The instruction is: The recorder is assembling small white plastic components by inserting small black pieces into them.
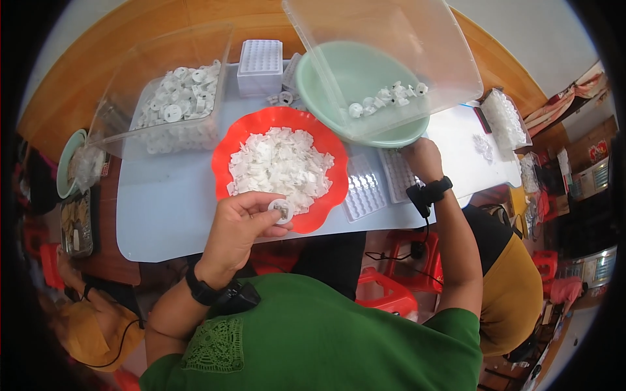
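Note:
My left hand (238, 225) pinches a small round white plastic part (282, 210) with metal bits in its middle, over the near rim of a red scalloped bowl (334, 205). Many small white plastic pieces (280, 163) fill that bowl. My right hand (422, 159) is curled at the near right rim of a pale green basin (312, 98), above a white tray with rows of cells (398, 174). Its fingertips are mostly hidden, and whatever they hold I cannot make out. A clear plastic box (450, 72) rests tilted on the basin with several white round parts (368, 105) in it.
A clear bin (111, 133) of white round parts stands at the left. Behind the bowl is a stack of white cell trays (259, 77). A clear cell tray (364, 192) lies beside the bowl. Red stools (391, 296) are below; co-workers in yellow (515, 296) sit on both sides.

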